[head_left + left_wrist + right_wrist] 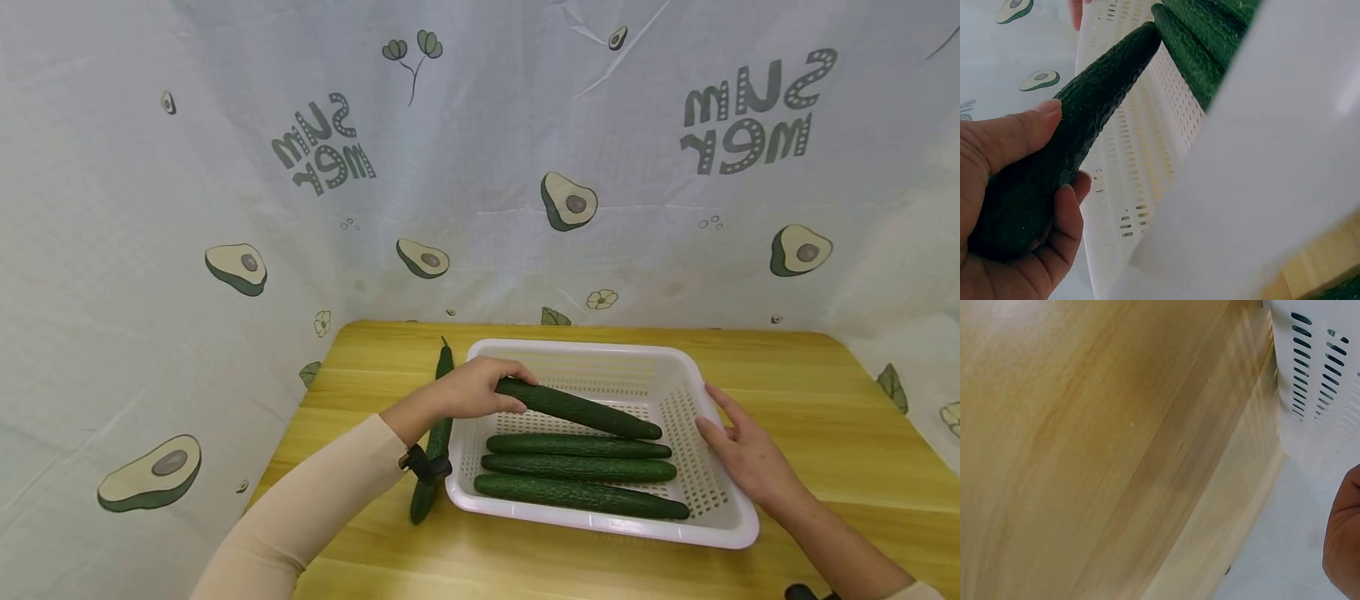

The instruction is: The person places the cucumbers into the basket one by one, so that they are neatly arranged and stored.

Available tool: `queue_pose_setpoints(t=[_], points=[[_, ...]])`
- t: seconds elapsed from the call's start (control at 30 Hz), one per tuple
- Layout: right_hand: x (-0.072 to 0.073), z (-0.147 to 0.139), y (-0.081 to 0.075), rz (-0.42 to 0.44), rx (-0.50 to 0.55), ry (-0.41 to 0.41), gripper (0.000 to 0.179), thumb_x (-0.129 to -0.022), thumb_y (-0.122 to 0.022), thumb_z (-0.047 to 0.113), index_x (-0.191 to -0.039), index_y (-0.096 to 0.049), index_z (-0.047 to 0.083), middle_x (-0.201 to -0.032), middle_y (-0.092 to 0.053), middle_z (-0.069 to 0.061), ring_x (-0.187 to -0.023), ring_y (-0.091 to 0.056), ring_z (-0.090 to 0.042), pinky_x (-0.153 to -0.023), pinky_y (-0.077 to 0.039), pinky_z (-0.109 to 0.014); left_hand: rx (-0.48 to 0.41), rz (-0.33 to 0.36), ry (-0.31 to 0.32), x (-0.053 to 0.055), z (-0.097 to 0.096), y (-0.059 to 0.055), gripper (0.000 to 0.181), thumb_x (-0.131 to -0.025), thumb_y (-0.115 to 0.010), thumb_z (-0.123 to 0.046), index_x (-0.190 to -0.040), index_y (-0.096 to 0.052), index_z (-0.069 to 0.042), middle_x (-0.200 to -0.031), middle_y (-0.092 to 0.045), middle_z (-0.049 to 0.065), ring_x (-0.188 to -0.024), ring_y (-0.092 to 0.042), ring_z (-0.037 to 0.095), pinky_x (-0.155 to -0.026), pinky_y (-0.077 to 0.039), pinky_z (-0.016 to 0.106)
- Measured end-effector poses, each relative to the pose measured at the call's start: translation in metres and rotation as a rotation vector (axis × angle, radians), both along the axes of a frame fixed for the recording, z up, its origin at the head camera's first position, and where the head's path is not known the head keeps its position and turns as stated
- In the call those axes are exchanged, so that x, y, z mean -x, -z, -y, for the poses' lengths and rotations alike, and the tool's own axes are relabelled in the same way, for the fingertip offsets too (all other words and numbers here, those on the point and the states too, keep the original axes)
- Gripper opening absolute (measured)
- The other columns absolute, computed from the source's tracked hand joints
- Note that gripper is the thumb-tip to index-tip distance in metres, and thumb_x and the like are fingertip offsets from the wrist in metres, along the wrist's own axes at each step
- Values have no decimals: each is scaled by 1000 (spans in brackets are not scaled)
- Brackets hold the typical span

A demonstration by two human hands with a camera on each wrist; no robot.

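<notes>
My left hand (472, 387) grips the thick end of a dark green cucumber (585, 408), thumb on one side and fingers curled round the other. It slants down to the right inside a white slotted basket (600, 523); its tip overlaps the end of a lying cucumber in the left wrist view. Three more cucumbers (581, 493) lie side by side along the basket's near side. My right hand (753, 458) holds the basket's right rim, thumb over the edge and fingers along the outside. Only part of that hand shows in the right wrist view.
Another cucumber (442, 362) lies on the wooden table (390, 558) left of the basket, partly behind my left wrist. A pale curtain (480, 183) printed with avocados hangs behind the table and along its sides.
</notes>
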State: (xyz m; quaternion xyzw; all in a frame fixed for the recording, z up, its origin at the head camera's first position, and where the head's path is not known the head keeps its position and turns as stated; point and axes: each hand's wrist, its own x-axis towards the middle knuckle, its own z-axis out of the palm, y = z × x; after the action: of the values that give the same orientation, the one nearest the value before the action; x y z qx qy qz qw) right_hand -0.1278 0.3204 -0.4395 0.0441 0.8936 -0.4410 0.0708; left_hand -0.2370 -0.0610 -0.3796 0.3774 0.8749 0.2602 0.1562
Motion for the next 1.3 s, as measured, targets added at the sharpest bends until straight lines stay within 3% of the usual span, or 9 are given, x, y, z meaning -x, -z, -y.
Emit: queue_pose_setpoints(t=[0.2, 0.43, 0.73, 0.93, 1.13, 1.3], points=[[0, 0, 0, 1, -1, 1, 75, -111, -38, 43, -166, 4, 14, -131, -54, -45, -83, -76, -29, -59, -62, -39, 3, -23, 7, 6, -5, 2, 38, -98, -71, -25, -135, -64, -20, -139, -65, -2, -116, -65, 17, -91, -52, 30], [-2, -1, 0, -12, 7, -1, 75, -111, -39, 41, -166, 4, 13, -127, -57, -45, -81, -76, -29, -58, -62, -39, 18, 18, 1, 9, -12, 6, 37, -96, -73, -25, -132, -65, -22, -137, -66, -3, -130, -59, 17, -103, -51, 33], [-2, -2, 1, -19, 20, -1, 75, -111, -40, 41, -166, 4, 14, -124, -59, -44, -80, -76, -29, -58, -62, -39, 201, -60, 4, 6, -14, 16, 38, -93, -77, -20, -130, -68, -20, -134, -68, -2, -127, -62, 19, -104, -53, 33], [-2, -2, 1, -12, 14, 4, 75, -111, -40, 41, -166, 4, 14, -124, -58, -44, -80, -76, -28, -58, -62, -39, 181, -84, -15, 7, -18, 20, 41, -94, -75, -15, -133, -65, -17, -138, -67, 1, -130, -61, 20, -106, -52, 35], [-1, -2, 0, -7, 16, 3, 76, -111, -40, 42, -166, 4, 13, -125, -58, -44, -82, -76, -29, -59, -62, -40, 165, -37, -44, 8, -17, 21, 58, -93, -75, -10, -147, -54, -14, -142, -65, 3, -135, -58, 23, -106, -52, 37], [-2, -1, 0, -5, 14, 3, 76, -111, -40, 42, -166, 4, 14, -126, -57, -45, -83, -76, -29, -60, -62, -40, 158, -12, -44, 7, -12, 17, 59, -95, -73, -9, -149, -52, -14, -142, -64, 3, -136, -57, 24, -104, -53, 38]])
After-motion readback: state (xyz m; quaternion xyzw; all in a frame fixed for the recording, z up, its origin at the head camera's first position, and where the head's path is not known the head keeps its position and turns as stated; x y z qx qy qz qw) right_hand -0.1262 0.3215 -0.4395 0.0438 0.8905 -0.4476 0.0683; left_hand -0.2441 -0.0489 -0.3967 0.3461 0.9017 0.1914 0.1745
